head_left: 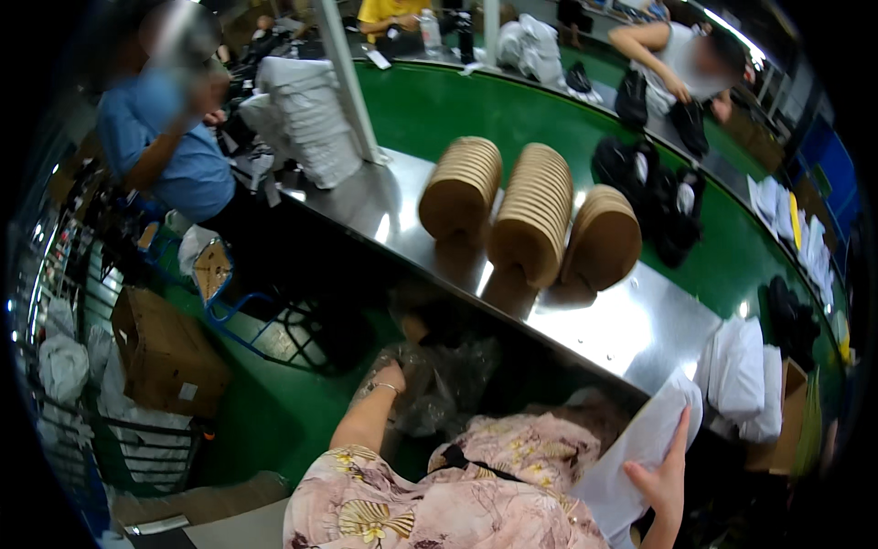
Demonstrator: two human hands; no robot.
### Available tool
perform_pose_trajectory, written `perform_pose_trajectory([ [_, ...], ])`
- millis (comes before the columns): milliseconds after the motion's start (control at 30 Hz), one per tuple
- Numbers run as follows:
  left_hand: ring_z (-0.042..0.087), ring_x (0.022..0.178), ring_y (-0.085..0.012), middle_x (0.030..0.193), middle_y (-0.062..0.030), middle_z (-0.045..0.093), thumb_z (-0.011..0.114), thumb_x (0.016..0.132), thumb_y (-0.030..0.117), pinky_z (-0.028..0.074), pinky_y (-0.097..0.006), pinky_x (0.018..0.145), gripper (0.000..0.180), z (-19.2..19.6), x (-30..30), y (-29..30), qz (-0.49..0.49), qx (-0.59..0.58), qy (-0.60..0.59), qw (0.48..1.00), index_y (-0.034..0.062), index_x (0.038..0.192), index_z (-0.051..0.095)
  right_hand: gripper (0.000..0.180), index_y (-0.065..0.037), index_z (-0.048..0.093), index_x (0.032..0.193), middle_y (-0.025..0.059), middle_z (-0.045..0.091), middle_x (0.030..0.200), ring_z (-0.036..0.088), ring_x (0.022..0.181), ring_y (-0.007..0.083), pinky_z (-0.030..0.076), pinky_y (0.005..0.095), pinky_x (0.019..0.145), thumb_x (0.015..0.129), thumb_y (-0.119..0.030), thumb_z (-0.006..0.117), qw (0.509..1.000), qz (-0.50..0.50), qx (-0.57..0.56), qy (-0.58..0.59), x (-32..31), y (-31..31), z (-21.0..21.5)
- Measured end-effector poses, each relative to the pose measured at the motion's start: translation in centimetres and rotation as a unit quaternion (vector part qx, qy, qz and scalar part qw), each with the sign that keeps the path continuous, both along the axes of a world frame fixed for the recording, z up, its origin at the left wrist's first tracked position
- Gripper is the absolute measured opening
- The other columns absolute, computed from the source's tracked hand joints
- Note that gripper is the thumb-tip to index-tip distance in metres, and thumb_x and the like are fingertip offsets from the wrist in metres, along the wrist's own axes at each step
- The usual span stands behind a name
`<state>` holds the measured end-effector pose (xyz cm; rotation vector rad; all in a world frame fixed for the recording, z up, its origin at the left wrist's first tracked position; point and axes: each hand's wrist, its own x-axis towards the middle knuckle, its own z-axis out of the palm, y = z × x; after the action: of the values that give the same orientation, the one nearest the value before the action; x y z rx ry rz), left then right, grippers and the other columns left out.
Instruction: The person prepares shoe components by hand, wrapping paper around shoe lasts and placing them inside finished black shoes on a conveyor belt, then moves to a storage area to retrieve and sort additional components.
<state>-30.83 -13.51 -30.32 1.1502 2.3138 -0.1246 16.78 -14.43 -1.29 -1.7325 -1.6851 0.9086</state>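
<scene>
My right hand point(663, 471) grips a white, flat bundle that looks like folded paper point(631, 457), with the thumb across its face and the fingers along the edge. The bundle stands tilted beside my lap, close to the bench edge. Lower left of the bench, my left hand point(389, 376) is closed at a crumpled clear plastic bag point(434, 384); its fingertips are partly hidden. What lies inside the bag is too dark to make out. On the metal bench stand three rows of nested brown cardboard inserts point(530, 206) with curved tops.
A steel bench point(594, 320) borders a green conveyor point(412, 105) carrying black shoes point(654, 188). White packets point(736, 366) lie at right. Left are a blue-framed stool point(215, 274), a cardboard box point(165, 352) and a person in blue point(160, 146). Other people work across the belt.
</scene>
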Motion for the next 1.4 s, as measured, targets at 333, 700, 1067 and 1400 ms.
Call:
perform_pose_trajectory([
  [333,0.051,0.115,-0.0306,0.139,-0.016,0.031,0.051,0.082,0.008,0.045,-0.04,0.09,0.061,-6.1,-1.8,-2.5,-0.08,-0.119,0.011,0.99,0.0002,0.137,0.026,0.112,-0.003,0.009,0.143,0.02,0.027,0.141,0.033,0.125,0.0291,0.025,0.034,0.105,0.052,-0.015,0.074,0.999,0.036,0.019,0.029,-0.5,1.3,0.8],
  [700,0.053,0.111,-0.0313,0.132,-0.0142,0.044,0.056,0.075,0.013,0.047,-0.04,0.088,0.047,-3.6,0.5,-4.8,-0.149,-0.321,-0.113,0.928,-0.0022,0.119,0.052,0.111,-0.005,0.008,0.143,0.0175,0.026,0.141,0.031,0.127,0.0269,0.023,0.0334,0.106,0.053,-0.012,0.071,0.999,0.027,0.018,0.02,-0.2,1.1,0.8],
  [1067,0.062,0.088,-0.0296,0.099,-0.0164,0.064,0.055,0.075,0.012,0.05,-0.04,0.076,0.028,2.5,4.5,0.6,-0.454,-0.368,-0.098,0.805,0.0,0.098,0.065,0.112,-0.006,0.008,0.143,0.0195,0.034,0.135,0.04,0.118,0.0307,0.031,0.0353,0.102,0.052,-0.016,0.073,1.0,0.015,0.007,0.015,-1.1,0.5,0.8],
  [1400,0.057,0.092,-0.0324,0.103,-0.0171,0.06,0.062,0.079,0.005,0.047,-0.036,0.08,0.031,25.1,21.8,3.4,-0.343,0.496,-0.383,0.699,-0.0034,0.109,0.055,0.105,-0.006,0.007,0.143,0.0304,0.036,0.119,0.048,0.101,0.0445,0.044,0.0415,0.085,0.064,-0.016,0.075,0.984,0.076,0.049,-0.154,-3.1,2.0,0.7],
])
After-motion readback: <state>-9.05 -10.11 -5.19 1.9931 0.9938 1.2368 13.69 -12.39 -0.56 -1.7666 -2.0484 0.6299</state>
